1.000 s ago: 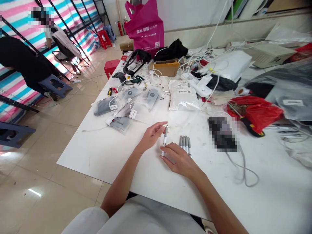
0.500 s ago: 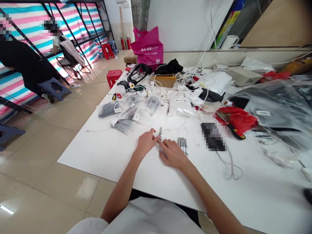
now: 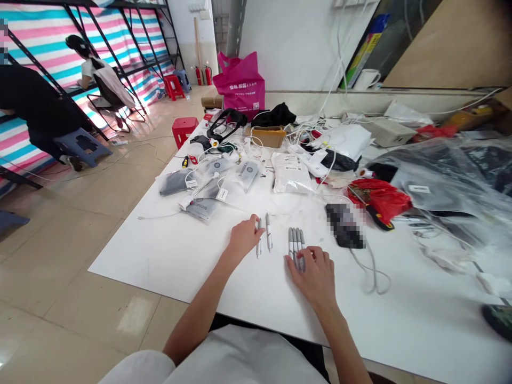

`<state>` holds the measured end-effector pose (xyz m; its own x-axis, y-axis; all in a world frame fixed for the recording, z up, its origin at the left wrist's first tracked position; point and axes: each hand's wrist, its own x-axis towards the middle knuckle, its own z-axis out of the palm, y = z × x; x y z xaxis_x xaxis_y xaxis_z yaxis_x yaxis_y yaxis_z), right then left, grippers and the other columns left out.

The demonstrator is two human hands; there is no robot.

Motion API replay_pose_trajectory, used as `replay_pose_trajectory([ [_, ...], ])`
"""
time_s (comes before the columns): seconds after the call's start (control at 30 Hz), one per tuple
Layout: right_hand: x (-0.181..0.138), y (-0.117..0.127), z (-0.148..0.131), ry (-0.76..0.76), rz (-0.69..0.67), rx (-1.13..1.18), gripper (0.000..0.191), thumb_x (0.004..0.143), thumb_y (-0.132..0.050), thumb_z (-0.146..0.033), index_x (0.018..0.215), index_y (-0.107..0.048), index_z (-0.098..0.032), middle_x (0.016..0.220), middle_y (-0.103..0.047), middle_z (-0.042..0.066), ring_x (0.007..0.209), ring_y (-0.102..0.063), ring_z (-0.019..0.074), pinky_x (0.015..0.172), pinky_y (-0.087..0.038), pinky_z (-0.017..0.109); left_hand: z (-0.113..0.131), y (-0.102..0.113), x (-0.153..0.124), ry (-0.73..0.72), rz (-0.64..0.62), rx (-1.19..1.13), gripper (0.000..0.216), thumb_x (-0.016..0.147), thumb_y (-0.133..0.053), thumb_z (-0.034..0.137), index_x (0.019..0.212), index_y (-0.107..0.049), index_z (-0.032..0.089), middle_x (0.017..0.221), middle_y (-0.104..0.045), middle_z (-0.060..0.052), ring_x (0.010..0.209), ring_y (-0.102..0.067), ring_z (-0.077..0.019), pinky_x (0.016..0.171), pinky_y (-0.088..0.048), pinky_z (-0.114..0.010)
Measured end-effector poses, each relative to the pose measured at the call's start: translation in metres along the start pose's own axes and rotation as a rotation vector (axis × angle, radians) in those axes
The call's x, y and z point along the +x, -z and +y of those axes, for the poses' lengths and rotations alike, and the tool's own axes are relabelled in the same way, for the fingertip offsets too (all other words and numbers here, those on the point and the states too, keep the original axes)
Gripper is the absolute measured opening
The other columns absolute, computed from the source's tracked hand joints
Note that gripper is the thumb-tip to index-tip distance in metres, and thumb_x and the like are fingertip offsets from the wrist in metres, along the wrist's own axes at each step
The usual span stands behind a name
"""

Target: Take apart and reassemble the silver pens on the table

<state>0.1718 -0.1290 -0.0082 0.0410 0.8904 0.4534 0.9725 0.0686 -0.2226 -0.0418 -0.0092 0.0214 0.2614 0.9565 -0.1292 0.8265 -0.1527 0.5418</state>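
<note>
While left hand (image 3: 242,237) touches slim pen (image 3: 258,250), right hand (image 3: 318,274) touches pen row (image 3: 296,240).

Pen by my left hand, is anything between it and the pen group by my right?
Yes: a second pen lies just right of that pen, between it and the pen group at your right hand. Nothing else visible stands in the way.
</note>
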Motion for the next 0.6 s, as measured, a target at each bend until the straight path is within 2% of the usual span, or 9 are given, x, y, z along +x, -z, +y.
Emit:
replay_pose_trajectory([
  [0.13, 0.001, -0.002, -0.008, -0.013, -0.025, -0.032, 0.024, 0.096, -0.061, -0.043, 0.093, -0.064, -0.019, 0.104, -0.060, 0.012, 0.094, -0.053, 0.0269, 0.079, -0.038, 0.039, 0.011, 0.000, 0.011, 0.009, -0.010, 0.052, 0.039, 0.098, -0.053, 0.058, 0.122, -0.050, 0.027, 0.087, -0.074, -0.003, 0.087, -0.071, -0.0255, 0.071, -0.040, -0.032],
  [0.23, 0.003, -0.005, -0.010, -0.012, -0.028, -0.032, 0.023, 0.095, -0.060, -0.039, 0.084, -0.062, -0.020, 0.103, -0.060, 0.012, 0.093, -0.053, 0.0269, 0.078, -0.038, 0.040, 0.015, -0.004, 0.017, 0.012, -0.006, 0.088, 0.051, 0.092, -0.058, 0.067, 0.121, -0.049, 0.026, 0.090, -0.074, -0.006, 0.085, -0.071, -0.0273, 0.071, -0.041, -0.032],
  [0.33, 0.009, -0.006, -0.010, -0.005, 0.030, 0.027, 0.018, 0.095, -0.059, -0.035, 0.085, -0.061, -0.020, 0.103, -0.059, 0.011, 0.091, -0.054, 0.0255, 0.078, -0.041, 0.040, 0.013, -0.009, 0.018, 0.002, 0.022, 0.066, 0.043, 0.094, -0.059, 0.059, 0.121, -0.048, 0.027, 0.086, -0.073, -0.003, 0.082, -0.071, -0.0258, 0.070, -0.039, -0.032],
  [0.5, 0.032, 0.006, -0.010, -0.037, 0.271, 0.240, 0.015, 0.096, -0.064, -0.033, 0.102, -0.063, -0.020, 0.111, -0.058, 0.012, 0.095, -0.059, 0.0235, 0.083, -0.049, 0.039, 0.006, -0.012, 0.012, -0.026, 0.058, -0.037, 0.028, 0.096, -0.057, 0.045, 0.119, -0.049, 0.030, 0.077, -0.070, 0.003, 0.076, -0.067, -0.0225, 0.065, -0.036, -0.031],
  [0.6, 0.050, 0.011, -0.013, -0.070, 0.339, 0.398, 0.016, 0.095, -0.067, -0.033, 0.104, -0.061, -0.020, 0.109, -0.059, 0.011, 0.094, -0.060, 0.0221, 0.084, -0.051, 0.038, 0.004, -0.012, 0.010, -0.049, 0.077, -0.067, 0.025, 0.095, -0.058, 0.038, 0.118, -0.051, 0.031, 0.077, -0.069, 0.003, 0.074, -0.066, -0.0216, 0.064, -0.035, -0.031],
])
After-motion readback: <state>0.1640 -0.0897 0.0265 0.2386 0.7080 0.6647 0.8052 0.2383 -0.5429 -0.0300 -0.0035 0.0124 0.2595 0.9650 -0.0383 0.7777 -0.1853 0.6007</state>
